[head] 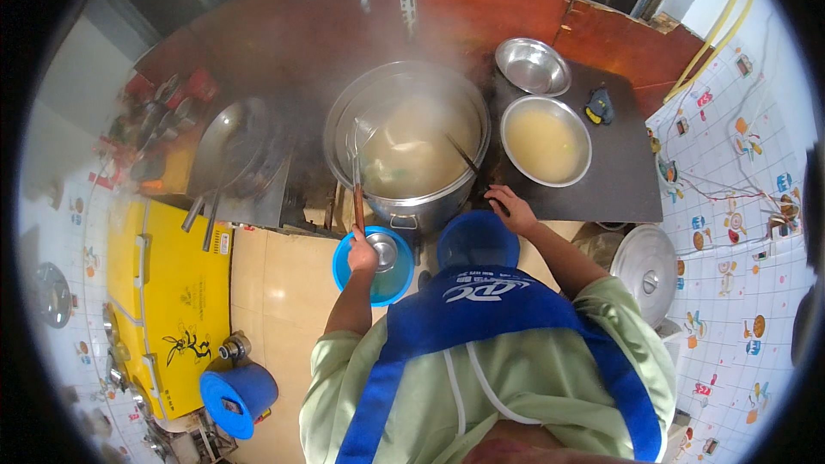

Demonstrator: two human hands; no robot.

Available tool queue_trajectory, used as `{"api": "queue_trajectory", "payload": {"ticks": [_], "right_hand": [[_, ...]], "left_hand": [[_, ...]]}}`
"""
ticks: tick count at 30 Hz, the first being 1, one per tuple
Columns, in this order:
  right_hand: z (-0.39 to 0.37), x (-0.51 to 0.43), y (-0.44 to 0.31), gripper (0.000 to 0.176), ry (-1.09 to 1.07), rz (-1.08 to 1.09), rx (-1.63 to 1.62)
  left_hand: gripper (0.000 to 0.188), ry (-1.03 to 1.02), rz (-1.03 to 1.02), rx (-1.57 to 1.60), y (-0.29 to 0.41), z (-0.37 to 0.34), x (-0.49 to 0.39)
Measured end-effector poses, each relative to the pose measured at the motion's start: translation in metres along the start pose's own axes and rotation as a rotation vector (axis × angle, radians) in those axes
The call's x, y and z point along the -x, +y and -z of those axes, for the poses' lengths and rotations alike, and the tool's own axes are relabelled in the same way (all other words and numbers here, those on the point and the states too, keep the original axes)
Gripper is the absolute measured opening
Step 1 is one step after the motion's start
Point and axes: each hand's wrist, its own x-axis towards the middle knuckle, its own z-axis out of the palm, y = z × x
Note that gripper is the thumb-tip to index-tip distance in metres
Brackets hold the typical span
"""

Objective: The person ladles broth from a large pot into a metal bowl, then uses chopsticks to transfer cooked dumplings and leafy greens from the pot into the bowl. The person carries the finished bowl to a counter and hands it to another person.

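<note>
A large metal stockpot of steaming, cloudy liquid stands before me. My left hand grips the wooden handle of a pronged metal utensil, whose head is over the pot's left side. My right hand holds the dark handle of a long utensil; its far end reaches into the steaming pot, and its tip is hidden. Right of the pot, a metal basin holds yellowish liquid. Behind it sits another metal basin with no visible food. Below my left hand is a light-blue basin with a small metal bowl inside.
A wok with long-handled tools sits left of the pot. A blue tub stands below the pot. A dark glove or cloth lies on the right tabletop. A yellow chest freezer, blue bucket and metal lid flank me.
</note>
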Motion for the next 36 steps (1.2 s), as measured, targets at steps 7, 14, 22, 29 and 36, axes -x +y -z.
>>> {"api": "queue_trajectory", "payload": {"ticks": [7,14,22,29,36], "right_hand": [[-0.001,0.0,0.002,0.018,-0.01,0.001,0.013],[-0.002,-0.001,0.002,0.018,-0.014,-0.003,0.007],[-0.016,-0.021,-0.001,0.018,0.143,-0.093,-0.241],[-0.093,-0.087,-0.039,0.023,0.069,-0.197,-0.669],[-0.188,-0.156,-0.045,0.02,-0.098,-0.381,-0.688]], "left_hand": [[0.073,0.005,-0.025,0.02,0.003,0.003,0.0],[0.078,-0.009,-0.011,0.011,0.004,0.004,-0.001],[0.07,-0.018,-0.018,0.057,-0.002,-0.004,-0.003],[0.066,-0.033,-0.026,0.197,-0.001,-0.003,-0.003],[0.07,-0.105,0.007,0.201,-0.002,0.011,-0.008]]}}
